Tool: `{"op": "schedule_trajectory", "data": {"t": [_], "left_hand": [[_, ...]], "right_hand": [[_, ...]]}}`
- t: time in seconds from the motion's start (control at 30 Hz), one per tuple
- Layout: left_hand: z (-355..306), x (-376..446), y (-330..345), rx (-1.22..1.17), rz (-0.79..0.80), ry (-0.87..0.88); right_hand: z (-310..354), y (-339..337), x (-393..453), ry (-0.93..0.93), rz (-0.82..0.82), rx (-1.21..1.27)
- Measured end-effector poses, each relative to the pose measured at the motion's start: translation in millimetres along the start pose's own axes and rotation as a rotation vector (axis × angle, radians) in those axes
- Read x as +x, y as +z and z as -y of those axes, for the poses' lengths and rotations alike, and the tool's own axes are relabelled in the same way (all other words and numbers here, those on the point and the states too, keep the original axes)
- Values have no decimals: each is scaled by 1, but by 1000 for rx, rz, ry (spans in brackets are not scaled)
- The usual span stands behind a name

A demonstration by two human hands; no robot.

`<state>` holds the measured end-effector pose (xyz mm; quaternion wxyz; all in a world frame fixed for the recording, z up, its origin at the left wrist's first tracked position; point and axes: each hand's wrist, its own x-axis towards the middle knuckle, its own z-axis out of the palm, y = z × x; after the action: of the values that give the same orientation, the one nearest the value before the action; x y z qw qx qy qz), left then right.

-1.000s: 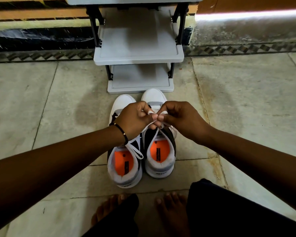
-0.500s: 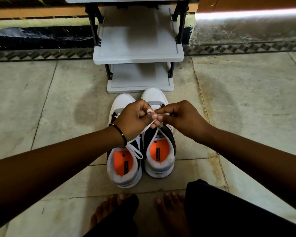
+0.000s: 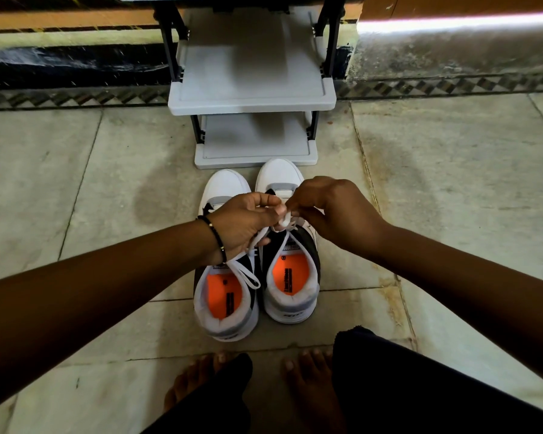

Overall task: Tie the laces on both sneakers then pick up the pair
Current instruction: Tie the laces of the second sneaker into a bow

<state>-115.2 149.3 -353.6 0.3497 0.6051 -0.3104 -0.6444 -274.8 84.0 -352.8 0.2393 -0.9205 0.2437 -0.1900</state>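
While the pair of white, grey and black sneakers (image 3: 257,277) with smooth rounded toes and orange insoles, their printed black labels too small to read, stood side by side on the stone tile floor (image 3: 76,189), the left hand (image 3: 242,223) and right hand (image 3: 336,211) pinched the right shoe's flat white lace (image 3: 284,221).

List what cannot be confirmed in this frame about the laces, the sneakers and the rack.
- Head view: knot on the right white sneaker, hidden by the left hand and right hand.
- Left white sneaker: the left wrist covers its lacing; one white lace loop shows.
- Grey plastic shoe rack: top cut off by the frame edge.
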Motion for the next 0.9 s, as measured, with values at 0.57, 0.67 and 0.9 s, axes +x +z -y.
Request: {"op": "schedule_trajectory", "data": {"t": [0.57, 0.67, 0.9], "left_hand": [[5, -2, -4, 187, -104, 318], [2, -2, -4, 181, -101, 248], [-6, 0, -3, 267, 7, 125]], "right_hand": [[4, 2, 7, 421, 69, 291], [7, 7, 3, 378, 63, 178], [12, 5, -1, 239, 6, 3]]}}
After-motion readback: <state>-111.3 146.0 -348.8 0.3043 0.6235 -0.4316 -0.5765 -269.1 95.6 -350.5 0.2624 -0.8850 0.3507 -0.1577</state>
